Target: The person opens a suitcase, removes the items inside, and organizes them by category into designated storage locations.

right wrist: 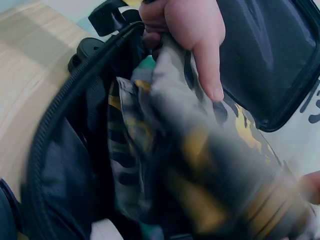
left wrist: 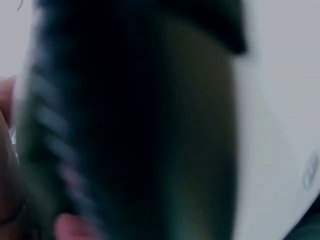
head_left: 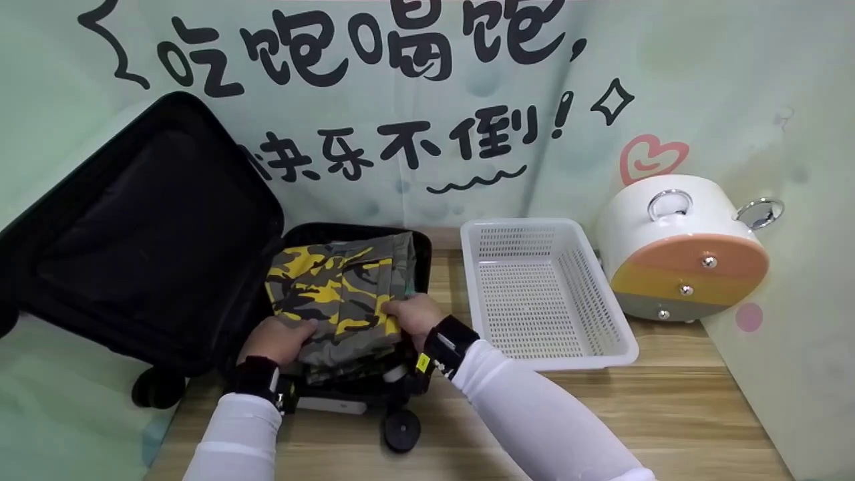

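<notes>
your left hand (head_left: pixel 277 342) pinches the near left edge of a folded yellow, grey and black camouflage garment (head_left: pixel 327 287), thumb on top; your left wrist view is too blurred to show the fingers beneath. your right hand (head_left: pixel 419 317) pinches its right edge, thumb on top and fingers curled under. the garment is over the base of an open black suitcase (head_left: pixel 153 247), above more camouflage cloth (right wrist: pixel 122 150); you can't tell whether it touches that cloth throughout. the lid leans open on your left. to the right of the base, a white perforated plastic basket (head_left: pixel 581 363) sits on the wood-grain table (head_left: pixel 601 414), and beyond it stands a white rounded container (head_left: pixel 634 214) with orange, yellow and grey front bands, silver knobs and two ring handles.
</notes>
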A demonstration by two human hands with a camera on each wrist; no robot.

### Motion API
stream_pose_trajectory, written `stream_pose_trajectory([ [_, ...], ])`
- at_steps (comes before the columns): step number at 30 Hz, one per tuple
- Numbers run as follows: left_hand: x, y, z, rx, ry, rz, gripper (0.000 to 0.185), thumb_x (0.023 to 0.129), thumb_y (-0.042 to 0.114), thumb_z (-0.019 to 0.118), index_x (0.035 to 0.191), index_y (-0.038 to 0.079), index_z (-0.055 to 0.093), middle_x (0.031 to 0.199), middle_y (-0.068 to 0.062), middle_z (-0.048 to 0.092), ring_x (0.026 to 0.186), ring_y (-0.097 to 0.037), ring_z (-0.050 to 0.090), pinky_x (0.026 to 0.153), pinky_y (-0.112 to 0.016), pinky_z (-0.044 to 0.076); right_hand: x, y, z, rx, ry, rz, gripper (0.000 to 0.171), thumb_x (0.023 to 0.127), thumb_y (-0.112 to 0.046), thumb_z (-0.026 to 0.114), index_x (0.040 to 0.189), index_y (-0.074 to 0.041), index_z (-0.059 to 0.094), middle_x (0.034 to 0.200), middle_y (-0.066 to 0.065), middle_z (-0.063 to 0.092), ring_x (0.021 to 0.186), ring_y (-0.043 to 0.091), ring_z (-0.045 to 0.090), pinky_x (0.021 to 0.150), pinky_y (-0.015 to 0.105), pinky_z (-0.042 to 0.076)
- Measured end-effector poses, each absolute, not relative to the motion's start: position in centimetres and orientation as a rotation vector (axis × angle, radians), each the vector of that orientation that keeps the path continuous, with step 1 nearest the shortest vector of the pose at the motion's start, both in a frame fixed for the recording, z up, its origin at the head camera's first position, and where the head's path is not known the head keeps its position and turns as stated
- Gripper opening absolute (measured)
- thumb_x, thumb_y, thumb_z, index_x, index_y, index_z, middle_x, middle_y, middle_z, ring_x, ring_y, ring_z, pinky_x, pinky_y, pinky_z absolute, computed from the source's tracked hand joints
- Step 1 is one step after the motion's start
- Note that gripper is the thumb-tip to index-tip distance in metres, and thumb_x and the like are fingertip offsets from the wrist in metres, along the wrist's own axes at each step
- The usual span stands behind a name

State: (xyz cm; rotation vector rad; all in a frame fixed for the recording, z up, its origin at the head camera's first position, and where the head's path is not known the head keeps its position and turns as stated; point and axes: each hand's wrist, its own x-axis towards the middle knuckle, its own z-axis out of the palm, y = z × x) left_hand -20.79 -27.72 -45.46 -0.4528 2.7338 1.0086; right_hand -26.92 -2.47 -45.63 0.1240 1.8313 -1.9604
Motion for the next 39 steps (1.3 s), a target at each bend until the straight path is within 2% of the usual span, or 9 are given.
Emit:
stream_pose_trajectory([
  [3, -20.9, -27.7, -45.6, -0.443, 2.751, 1.045, 0.069, 0.102, 0.052, 0.059, 0.118, -0.015, 0.067, 0.112, -0.03, 0.068, 0.098, -0.038, 0.066, 0.089, -0.05, 0.055, -27.3, -2.1, -45.7, 0.122, 1.751, -1.993, 0.022, 0.094, -0.007, 0.071, 0.111, 0.004, 0.064, 0.092, 0.007, 0.07, 0.072, 0.016, 0.069, 0.068, 0.028, 0.06],
  [8, -21.1, -27.3, -45.5, -0.454, 2.728, 1.061, 0.083, 0.103, 0.051, 0.056, 0.147, -0.019, 0.046, 0.146, -0.039, 0.052, 0.125, -0.047, 0.058, 0.106, -0.055, 0.048, -27.4, -1.7, -45.7, 0.082, 1.796, -1.889, 0.057, 0.097, -0.018, 0.075, 0.14, 0.012, 0.052, 0.124, 0.016, 0.066, 0.097, 0.02, 0.068, 0.085, 0.03, 0.058],
  [12, -21.4, -26.6, -45.4, -0.467, 2.701, 1.069, 0.095, 0.103, 0.053, 0.056, 0.158, -0.018, 0.025, 0.159, -0.039, 0.036, 0.141, -0.052, 0.044, 0.116, -0.06, 0.039, -27.5, -1.6, -45.6, 0.036, 1.857, -1.837, 0.068, 0.096, -0.014, 0.076, 0.15, 0.011, 0.041, 0.14, 0.019, 0.058, 0.113, 0.026, 0.064, 0.094, 0.033, 0.055],
  [18, -21.9, -25.9, -45.9, -0.454, 2.641, 1.185, 0.107, 0.101, 0.05, 0.06, 0.161, -0.019, 0.004, 0.164, -0.042, 0.023, 0.149, -0.053, 0.033, 0.121, -0.057, 0.034, -27.8, -1.5, -45.7, 0.055, 1.914, -1.84, 0.067, 0.094, -0.004, 0.073, 0.15, 0.01, 0.039, 0.136, 0.019, 0.056, 0.107, 0.025, 0.061, 0.088, 0.031, 0.054],
  [24, -21.9, -25.9, -46.6, -0.42, 2.573, 1.353, 0.099, 0.1, 0.044, 0.066, 0.158, -0.02, 0.019, 0.159, -0.04, 0.034, 0.142, -0.048, 0.043, 0.117, -0.053, 0.039, -27.4, -2.2, -45.7, 0.056, 1.967, -1.798, 0.077, 0.097, -0.008, 0.07, 0.161, 0.006, 0.029, 0.146, 0.021, 0.053, 0.097, 0.022, 0.059, 0.081, 0.029, 0.052],
  [27, -21.8, -26.0, -47.0, -0.407, 2.547, 1.426, 0.094, 0.098, 0.04, 0.069, 0.158, -0.018, 0.026, 0.158, -0.036, 0.039, 0.138, -0.044, 0.048, 0.114, -0.049, 0.042, -27.2, -2.6, -45.7, 0.044, 1.982, -1.783, 0.073, 0.098, -0.01, 0.07, 0.16, 0.004, 0.034, 0.135, 0.016, 0.062, 0.094, 0.019, 0.061, 0.08, 0.028, 0.051],
  [29, -21.7, -26.0, -47.0, -0.405, 2.523, 1.485, 0.088, 0.098, 0.036, 0.068, 0.158, -0.016, 0.029, 0.155, -0.033, 0.044, 0.131, -0.04, 0.053, 0.107, -0.044, 0.047, -27.1, -2.8, -45.8, 0.047, 1.996, -1.765, 0.076, 0.099, -0.013, 0.07, 0.163, 0.002, 0.03, 0.113, 0.009, 0.066, 0.081, 0.017, 0.058, 0.073, 0.027, 0.048],
  [34, -21.7, -26.0, -47.0, -0.44, 2.44, 1.631, 0.08, 0.098, 0.029, 0.066, 0.161, -0.006, 0.03, 0.147, -0.023, 0.051, 0.113, -0.03, 0.056, 0.087, -0.032, 0.05, -27.1, -2.9, -46.1, 0.068, 1.923, -1.81, 0.089, 0.101, -0.016, 0.07, 0.168, 0.002, 0.015, 0.065, -0.004, 0.048, 0.05, 0.009, 0.037, 0.054, 0.023, 0.035],
  [39, -21.9, -25.8, -47.0, -0.424, 2.398, 1.823, 0.073, 0.095, 0.015, 0.066, 0.157, -0.006, 0.033, 0.152, -0.023, 0.048, 0.13, -0.032, 0.051, 0.104, -0.034, 0.043, -27.3, -2.8, -46.5, 0.095, 1.78, -1.927, 0.069, 0.1, -0.013, 0.069, 0.158, 0.001, 0.033, 0.06, -0.005, 0.04, 0.047, 0.008, 0.033, 0.049, 0.022, 0.032],
])
